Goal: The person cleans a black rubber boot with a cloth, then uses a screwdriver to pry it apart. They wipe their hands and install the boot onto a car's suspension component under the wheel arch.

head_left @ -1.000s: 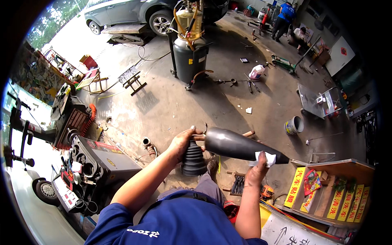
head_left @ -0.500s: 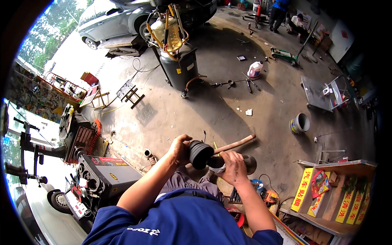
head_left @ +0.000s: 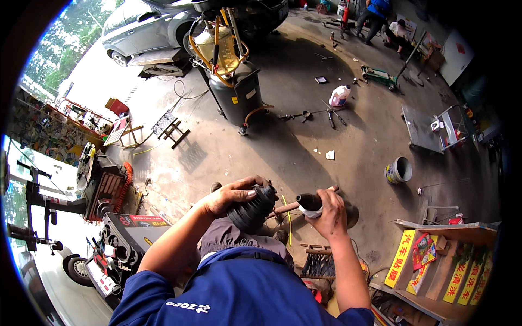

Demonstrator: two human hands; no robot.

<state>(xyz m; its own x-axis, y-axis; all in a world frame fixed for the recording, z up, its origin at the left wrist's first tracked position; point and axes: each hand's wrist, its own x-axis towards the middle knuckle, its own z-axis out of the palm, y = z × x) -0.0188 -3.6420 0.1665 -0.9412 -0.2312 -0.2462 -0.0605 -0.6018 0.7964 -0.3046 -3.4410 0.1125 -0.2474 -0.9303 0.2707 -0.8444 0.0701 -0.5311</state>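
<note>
Below spreads littered workshop floor (head_left: pixel 228 155); left fingers (head_left: pixel 243 186) hold a ribbed boot (head_left: pixel 251 213), right fingers (head_left: pixel 329 202) a black cone (head_left: pixel 309 201).

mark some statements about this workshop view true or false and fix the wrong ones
1. The left hand holds a black ribbed boot. True.
2. The right hand is empty. False: it holds a black cone with something white against it.
3. The boot and the cone are pressed together. False: a gap shows between them.
4. The green floor jack is farther from the person than the bucket. True.
5. The dark wheeled tank stands at the lower right of the picture. False: it stands in the upper part, left of centre.
</note>
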